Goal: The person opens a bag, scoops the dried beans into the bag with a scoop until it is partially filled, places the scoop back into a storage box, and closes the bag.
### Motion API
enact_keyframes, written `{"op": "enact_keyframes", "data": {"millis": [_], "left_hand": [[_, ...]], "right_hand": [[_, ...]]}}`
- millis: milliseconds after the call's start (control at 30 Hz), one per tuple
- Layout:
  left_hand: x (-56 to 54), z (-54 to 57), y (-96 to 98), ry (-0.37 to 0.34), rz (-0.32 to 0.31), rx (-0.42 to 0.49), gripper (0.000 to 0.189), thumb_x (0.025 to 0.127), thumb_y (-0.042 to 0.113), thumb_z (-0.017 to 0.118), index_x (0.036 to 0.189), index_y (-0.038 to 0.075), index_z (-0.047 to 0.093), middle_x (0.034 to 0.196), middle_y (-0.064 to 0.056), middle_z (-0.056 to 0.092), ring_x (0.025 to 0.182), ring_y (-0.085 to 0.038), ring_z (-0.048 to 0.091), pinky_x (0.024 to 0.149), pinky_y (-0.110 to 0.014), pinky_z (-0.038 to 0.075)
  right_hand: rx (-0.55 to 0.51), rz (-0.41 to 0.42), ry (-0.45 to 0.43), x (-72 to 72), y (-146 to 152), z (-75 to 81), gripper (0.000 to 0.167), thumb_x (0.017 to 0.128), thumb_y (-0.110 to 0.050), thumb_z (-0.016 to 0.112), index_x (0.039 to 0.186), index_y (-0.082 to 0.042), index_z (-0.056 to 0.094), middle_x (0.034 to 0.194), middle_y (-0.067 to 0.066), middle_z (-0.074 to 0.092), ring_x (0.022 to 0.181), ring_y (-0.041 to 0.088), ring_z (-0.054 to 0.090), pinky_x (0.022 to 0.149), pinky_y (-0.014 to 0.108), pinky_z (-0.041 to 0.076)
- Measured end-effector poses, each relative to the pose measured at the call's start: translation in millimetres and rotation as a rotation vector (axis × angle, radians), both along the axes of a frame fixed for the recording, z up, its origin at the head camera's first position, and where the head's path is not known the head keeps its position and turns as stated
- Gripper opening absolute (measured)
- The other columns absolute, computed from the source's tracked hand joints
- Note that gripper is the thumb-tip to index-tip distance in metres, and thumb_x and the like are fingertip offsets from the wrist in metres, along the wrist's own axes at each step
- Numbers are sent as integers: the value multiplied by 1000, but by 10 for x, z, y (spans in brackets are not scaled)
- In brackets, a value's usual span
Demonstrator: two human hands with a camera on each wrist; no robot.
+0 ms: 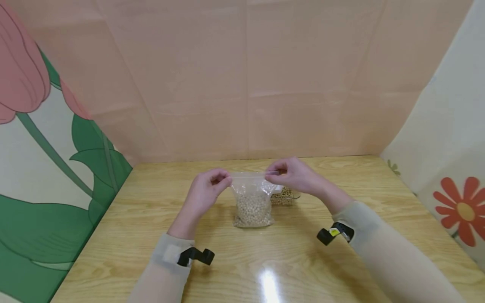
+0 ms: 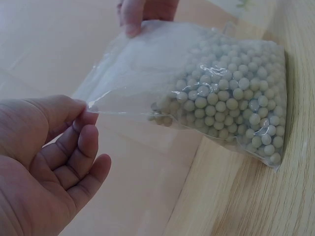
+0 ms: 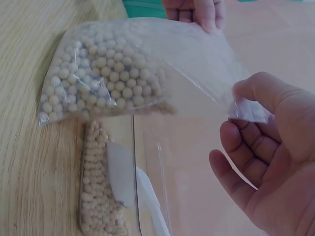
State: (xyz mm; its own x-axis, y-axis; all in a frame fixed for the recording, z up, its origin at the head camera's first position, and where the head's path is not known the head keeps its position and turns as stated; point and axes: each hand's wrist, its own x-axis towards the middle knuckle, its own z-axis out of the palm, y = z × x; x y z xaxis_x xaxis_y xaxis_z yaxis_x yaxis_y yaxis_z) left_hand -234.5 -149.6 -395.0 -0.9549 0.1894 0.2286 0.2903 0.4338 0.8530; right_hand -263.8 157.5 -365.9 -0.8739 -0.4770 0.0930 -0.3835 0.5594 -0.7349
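A clear zip bag [image 1: 253, 208] stands on the table, its lower part filled with small round pale beads [image 2: 221, 101]. My left hand [image 1: 206, 189] pinches the bag's top left corner between thumb and forefinger. At the opposite top corner, my right hand [image 1: 293, 174] pinches the plastic edge, as the right wrist view also shows. The bag's top edge is stretched between both hands. Behind the bag, to its right, is a clear container [image 3: 135, 182] of similar beads, partly hidden, with a white scoop [image 3: 147, 196] in it.
The wood-grain table [image 1: 235, 265] runs back to a pink sheet [image 1: 246, 84] hung behind it. A wall with painted flowers and leaves [image 1: 45, 227] borders the left side. To the right is a pale wall with a red flower [image 1: 465, 211].
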Motion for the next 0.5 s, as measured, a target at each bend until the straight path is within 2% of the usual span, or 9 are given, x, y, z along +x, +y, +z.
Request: {"op": "enact_keyframes", "data": {"millis": [233, 500], "left_hand": [[12, 10, -15, -7, 0, -6, 19, 110, 24, 72, 118, 9, 80, 100, 0, 74, 97, -21, 70, 84, -43, 58], [20, -1, -56, 6, 11, -7, 14, 110, 23, 72, 114, 13, 80, 100, 0, 74, 96, -21, 70, 84, -43, 59]], "right_hand": [[19, 8, 10, -11, 98, -6, 17, 106, -27, 77, 112, -12, 82, 102, 1, 77, 91, 22, 68, 79, 40, 56], [3, 21, -3, -15, 174, -5, 19, 107, -24, 77, 114, -7, 81, 107, 7, 78, 98, 23, 71, 87, 38, 58]]}}
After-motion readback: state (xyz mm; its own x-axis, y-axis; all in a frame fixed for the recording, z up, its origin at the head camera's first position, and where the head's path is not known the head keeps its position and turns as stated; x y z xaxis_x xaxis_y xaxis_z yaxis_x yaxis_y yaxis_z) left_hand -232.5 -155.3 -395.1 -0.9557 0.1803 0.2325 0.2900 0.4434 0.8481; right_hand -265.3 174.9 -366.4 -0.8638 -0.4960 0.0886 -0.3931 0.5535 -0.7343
